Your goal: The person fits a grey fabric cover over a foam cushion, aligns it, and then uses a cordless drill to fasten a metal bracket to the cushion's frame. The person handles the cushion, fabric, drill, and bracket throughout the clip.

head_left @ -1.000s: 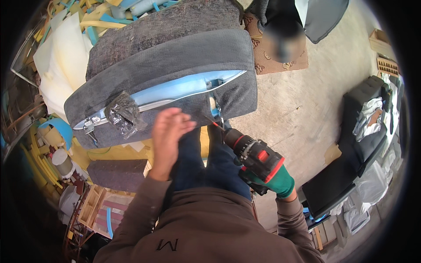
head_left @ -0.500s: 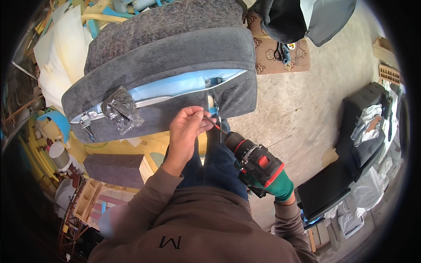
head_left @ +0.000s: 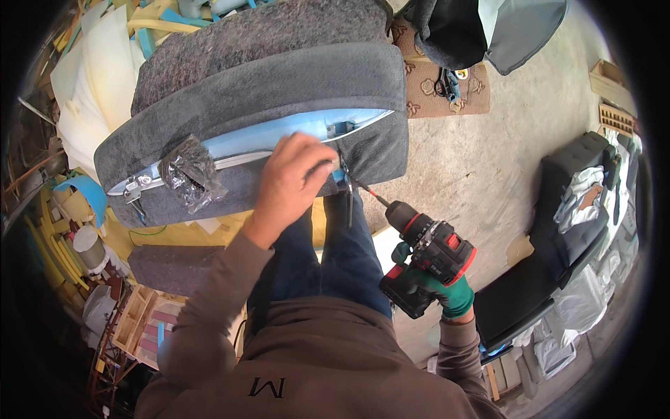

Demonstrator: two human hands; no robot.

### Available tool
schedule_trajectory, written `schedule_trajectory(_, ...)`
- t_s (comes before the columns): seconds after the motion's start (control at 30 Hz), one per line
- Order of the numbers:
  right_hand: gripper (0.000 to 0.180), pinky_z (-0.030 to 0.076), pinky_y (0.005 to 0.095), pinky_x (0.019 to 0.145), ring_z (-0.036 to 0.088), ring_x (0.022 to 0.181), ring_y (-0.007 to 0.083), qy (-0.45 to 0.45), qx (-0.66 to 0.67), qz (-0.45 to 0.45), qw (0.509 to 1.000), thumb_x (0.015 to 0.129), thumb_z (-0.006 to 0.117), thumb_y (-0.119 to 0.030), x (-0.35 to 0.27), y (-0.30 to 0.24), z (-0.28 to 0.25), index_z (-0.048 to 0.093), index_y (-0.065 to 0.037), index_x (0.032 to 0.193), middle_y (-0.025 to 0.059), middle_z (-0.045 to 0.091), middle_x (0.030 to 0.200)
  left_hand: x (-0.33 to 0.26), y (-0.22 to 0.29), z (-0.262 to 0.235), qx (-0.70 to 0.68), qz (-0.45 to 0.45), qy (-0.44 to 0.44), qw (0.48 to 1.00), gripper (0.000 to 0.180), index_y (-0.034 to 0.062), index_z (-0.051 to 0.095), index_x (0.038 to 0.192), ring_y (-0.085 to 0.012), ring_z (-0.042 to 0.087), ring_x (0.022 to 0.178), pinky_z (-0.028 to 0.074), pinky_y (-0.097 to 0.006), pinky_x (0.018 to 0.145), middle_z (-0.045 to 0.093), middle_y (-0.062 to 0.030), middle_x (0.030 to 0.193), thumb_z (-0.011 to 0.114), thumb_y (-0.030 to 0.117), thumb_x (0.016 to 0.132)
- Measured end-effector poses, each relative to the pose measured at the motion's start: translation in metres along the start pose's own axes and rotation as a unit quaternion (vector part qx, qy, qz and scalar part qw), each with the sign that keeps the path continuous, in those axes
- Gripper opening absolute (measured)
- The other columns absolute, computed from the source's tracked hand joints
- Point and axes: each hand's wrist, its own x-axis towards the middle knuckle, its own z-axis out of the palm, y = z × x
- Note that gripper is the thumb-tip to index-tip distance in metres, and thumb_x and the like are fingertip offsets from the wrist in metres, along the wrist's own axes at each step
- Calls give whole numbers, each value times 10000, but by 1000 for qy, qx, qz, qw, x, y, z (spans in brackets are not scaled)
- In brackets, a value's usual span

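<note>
My right hand [head_left: 447,292], in a green glove, grips a black and red cordless drill [head_left: 436,244]. A long driver bit [head_left: 375,195] points from it up and left toward the grey upholstered piece [head_left: 279,77]. My bare left hand [head_left: 289,178] is over the near side of that piece, fingers curled together and slightly blurred; a thin dark thing shows at the fingertips, too small to name. Just beyond is a long opening in the grey cover, showing pale blue lining [head_left: 272,131] and a dark metal bracket [head_left: 340,128]. A crumpled clear plastic bag [head_left: 192,176] rests on the cover's left part.
A metal hinge-like fitting [head_left: 134,192] lies at the cover's left end. Scissors [head_left: 442,85] rest on a brown patterned cushion [head_left: 481,87]. Foam scraps [head_left: 91,105] are heaped at far left. On the right stands a black padded seat [head_left: 513,300] beside plastic wrapping [head_left: 586,304].
My left hand has moved up and away from the bit's tip, toward the opening in the cover. The drill has shifted right and slightly down, with its bit now away from my fingers.
</note>
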Motion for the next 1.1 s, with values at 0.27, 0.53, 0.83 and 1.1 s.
schedule_trajectory(0.27, 498, 615, 312, 844, 736, 935, 119, 9, -167, -67, 984, 956, 834, -17, 6, 3, 2, 700, -23, 1435, 63, 772, 1275, 43, -39, 17, 216, 198, -127, 947, 161, 95, 825, 1033, -371, 540, 1434, 450, -551, 1195, 624, -77, 1581, 874, 152, 891)
schedule_trajectory(0.53, 455, 636, 327, 902, 753, 996, 132, 42, -141, -27, 989, 975, 838, -31, 1, 2, 17, 715, -11, 1413, 65, 792, 1254, 17, -32, 61, 131, 109, 17, 985, 258, 85, 795, 1058, -369, 520, 1510, 415, -554, 1228, 605, -96, 1632, 902, 131, 828)
schedule_trajectory(0.83, 434, 624, 425, 941, 763, 1064, 323, 59, -382, -81, 919, 908, 858, -42, 0, -22, 46, 783, -72, 1334, 120, 806, 1217, 17, -38, 66, 74, 85, 52, 992, 236, 90, 801, 1007, -315, 557, 1470, 372, -540, 1236, 647, -52, 1596, 842, 129, 777)
schedule_trajectory(1.1, 457, 618, 369, 900, 757, 1009, 189, 31, -384, -80, 919, 959, 855, -33, 16, -36, 59, 730, -20, 1398, 87, 819, 1172, 27, -53, 80, 115, 113, 107, 981, 31, 87, 785, 882, -286, 595, 1347, 445, -497, 1136, 680, -21, 1518, 795, 116, 881)
